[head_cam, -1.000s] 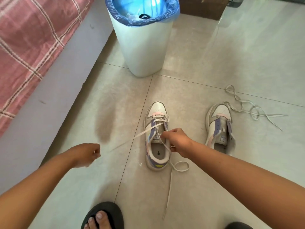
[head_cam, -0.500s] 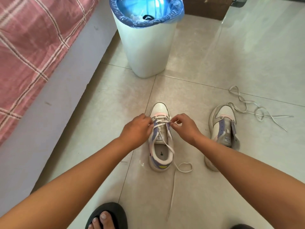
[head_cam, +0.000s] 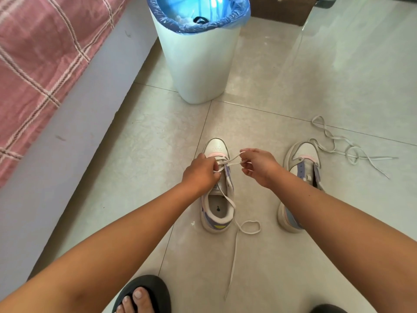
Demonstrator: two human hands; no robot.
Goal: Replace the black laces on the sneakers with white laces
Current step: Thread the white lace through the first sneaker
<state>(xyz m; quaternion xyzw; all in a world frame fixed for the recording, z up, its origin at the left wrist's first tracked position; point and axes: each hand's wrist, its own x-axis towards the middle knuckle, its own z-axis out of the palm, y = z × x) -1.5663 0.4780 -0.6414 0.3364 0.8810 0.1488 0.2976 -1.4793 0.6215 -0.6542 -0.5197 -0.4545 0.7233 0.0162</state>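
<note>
Overhead, a pink plaid bed (head_cam: pixel 40 64) borders the tiled floor (head_cam: pixel 316 75), where a white bin (head_cam: pixel 198 64) with a blue liner stands beyond two sneakers. Nearer, the left sneaker (head_cam: pixel 217 199) sits between both hands, the right sneaker (head_cam: pixel 300 177) just beside a loose white lace (head_cam: pixel 352 150). Smallest, the left hand (head_cam: pixel 199 175) and right hand (head_cam: pixel 259 168) each pinch the threaded lace (head_cam: pixel 232 162) with curled fingers over the front eyelets.

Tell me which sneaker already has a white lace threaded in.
The sneaker under both hands, nearer the bin. The other sneaker has none; its white lace lies loose on the floor beside it.
</note>
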